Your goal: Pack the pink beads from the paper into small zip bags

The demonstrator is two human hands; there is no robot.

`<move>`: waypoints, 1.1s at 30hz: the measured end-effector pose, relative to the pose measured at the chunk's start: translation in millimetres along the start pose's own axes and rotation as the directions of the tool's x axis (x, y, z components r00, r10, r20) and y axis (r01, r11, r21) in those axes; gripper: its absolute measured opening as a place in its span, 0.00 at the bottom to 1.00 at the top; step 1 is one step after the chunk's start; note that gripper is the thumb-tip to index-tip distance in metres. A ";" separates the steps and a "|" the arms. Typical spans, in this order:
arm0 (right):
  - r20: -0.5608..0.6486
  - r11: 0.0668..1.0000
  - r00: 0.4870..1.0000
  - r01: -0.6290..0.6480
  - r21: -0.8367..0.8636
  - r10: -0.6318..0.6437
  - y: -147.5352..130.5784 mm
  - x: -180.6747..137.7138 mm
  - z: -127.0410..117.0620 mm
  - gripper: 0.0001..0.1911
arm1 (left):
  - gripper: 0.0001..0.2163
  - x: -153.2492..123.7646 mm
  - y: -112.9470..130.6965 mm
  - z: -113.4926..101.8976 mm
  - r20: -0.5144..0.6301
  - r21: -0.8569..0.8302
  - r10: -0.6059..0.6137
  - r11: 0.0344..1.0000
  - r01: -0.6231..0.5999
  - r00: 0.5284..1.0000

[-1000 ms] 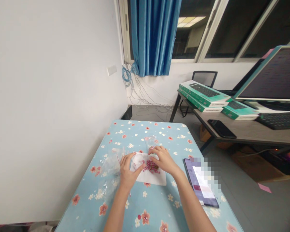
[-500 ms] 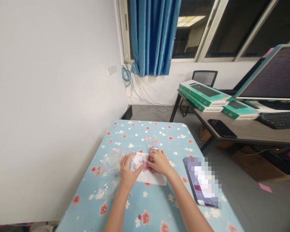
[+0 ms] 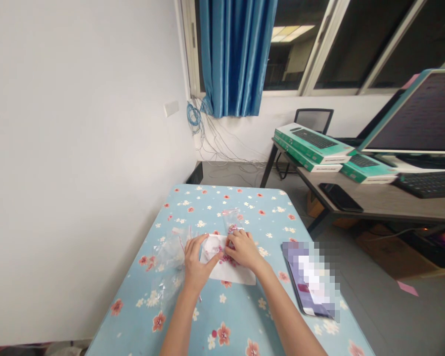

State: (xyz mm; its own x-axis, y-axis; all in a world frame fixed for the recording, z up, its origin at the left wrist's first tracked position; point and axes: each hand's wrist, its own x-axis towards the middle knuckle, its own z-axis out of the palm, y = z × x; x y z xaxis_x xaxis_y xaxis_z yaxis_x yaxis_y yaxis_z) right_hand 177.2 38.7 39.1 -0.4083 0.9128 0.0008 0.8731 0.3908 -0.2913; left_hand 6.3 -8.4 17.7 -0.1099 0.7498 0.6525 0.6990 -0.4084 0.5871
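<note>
While the white sheet (image 3: 228, 275) is overlapped at left by the left hand (image 3: 198, 263), thumb and fingers spread, pink beads (image 3: 225, 258) midway on it are partly covered by the right hand (image 3: 244, 250), whose grip cannot be told.

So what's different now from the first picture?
The right hand has moved slightly left and curled over the pink beads, hiding more of them; whether it holds any is unclear. The left hand and white sheet stayed put.
</note>
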 end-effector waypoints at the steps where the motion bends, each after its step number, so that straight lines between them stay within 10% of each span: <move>1: 0.000 1.000 1.000 -0.002 0.002 0.002 -0.1 0.0 -0.1 0.08 | 0.21 -0.1 -0.1 0.0 -0.001 0.002 0.003 1.000 -0.003 1.000; 15: -0.273 0.808 0.959 0.218 0.547 -0.074 -10.7 -10.8 -44.4 0.05 | 0.21 -0.4 0.5 -1.1 0.034 -0.008 -0.006 1.000 0.006 0.999; 33: -0.297 0.775 0.944 0.294 0.559 -0.144 -24.5 -14.0 -46.7 0.04 | 0.20 1.2 1.5 -2.1 0.033 -0.009 -0.005 1.000 0.005 0.999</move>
State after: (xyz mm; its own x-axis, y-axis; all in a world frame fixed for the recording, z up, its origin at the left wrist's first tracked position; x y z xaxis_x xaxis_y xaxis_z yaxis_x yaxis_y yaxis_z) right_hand 173.9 21.9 90.8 -0.4321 0.8405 0.3267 0.4075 0.5052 -0.7607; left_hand 5.8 -9.2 20.4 -0.0898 0.7687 0.6333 0.6919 -0.4092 0.5948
